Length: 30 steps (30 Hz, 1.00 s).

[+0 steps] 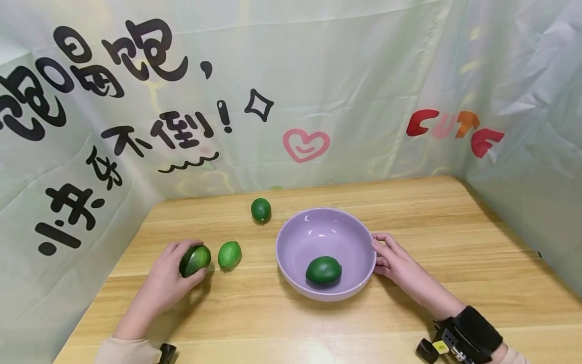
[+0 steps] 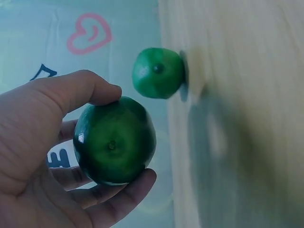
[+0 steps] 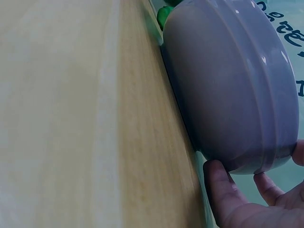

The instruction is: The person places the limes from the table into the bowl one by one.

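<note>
My left hand point(image 1: 175, 270) holds a glossy dark green lime point(image 1: 196, 260) with a lighter patch, thumb on one side and fingers on the other. In the left wrist view the round end of this lime point(image 2: 114, 142) faces the camera. Just right of it a brighter green lime point(image 1: 229, 254) lies on the table. A purple bowl point(image 1: 325, 222) stands further right with one dark green lime point(image 1: 323, 270) inside. My right hand point(image 1: 397, 265) touches the bowl's right side; in the right wrist view its fingertips point(image 3: 216, 173) rest against the outer wall.
Another dark green lime point(image 1: 261, 210) lies toward the back of the wooden table point(image 1: 432, 227). A pale printed cloth point(image 1: 354, 101) hangs behind the table and along both sides. A black strap with a small device point(image 1: 473, 333) is on the right wrist.
</note>
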Available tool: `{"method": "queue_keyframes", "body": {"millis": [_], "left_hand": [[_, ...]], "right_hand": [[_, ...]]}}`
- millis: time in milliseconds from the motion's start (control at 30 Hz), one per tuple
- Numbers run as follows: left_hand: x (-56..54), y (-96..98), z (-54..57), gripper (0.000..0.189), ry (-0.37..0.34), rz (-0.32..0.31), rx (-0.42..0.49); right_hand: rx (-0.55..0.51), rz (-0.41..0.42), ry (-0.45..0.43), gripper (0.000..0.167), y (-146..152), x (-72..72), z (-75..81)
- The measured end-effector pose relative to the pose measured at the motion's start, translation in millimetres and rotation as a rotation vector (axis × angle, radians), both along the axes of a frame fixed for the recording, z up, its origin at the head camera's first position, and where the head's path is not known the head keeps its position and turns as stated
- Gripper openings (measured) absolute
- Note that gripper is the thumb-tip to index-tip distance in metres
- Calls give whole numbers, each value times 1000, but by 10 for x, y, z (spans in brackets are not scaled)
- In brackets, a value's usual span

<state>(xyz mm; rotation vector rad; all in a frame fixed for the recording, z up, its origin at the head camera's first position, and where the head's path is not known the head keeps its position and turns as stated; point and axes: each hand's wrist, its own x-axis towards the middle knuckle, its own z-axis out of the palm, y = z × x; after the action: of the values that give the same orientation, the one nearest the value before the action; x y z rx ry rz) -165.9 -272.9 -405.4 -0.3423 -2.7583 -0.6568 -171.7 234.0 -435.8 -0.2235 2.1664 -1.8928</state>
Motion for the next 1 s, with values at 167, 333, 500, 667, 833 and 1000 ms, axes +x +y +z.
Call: {"method": "queue_keyframes", "body": {"millis": [167,333,500,667,833,1000], "left_hand": [[33,61,78,61,35,-19,9],[66,121,159,60,58,-31,6],[82,170,230,59,85,-44,-7],[70,247,315,58,116,-62,-13],[47,329,389,58,122,-82,-22],[21,414,445,58,121,-113,-27]], "right_hand": [[-9,-2,-2,56,-4,8,1],[-19,-6,-6,56,-6,7,-2],[-26,-6,-11,56,-5,5,-3],[-26,-9,-10,56,-7,9,8],[-28,-11,-13,57,-15,14,19],[-28,-8,-7,56,-12,19,18]]}}
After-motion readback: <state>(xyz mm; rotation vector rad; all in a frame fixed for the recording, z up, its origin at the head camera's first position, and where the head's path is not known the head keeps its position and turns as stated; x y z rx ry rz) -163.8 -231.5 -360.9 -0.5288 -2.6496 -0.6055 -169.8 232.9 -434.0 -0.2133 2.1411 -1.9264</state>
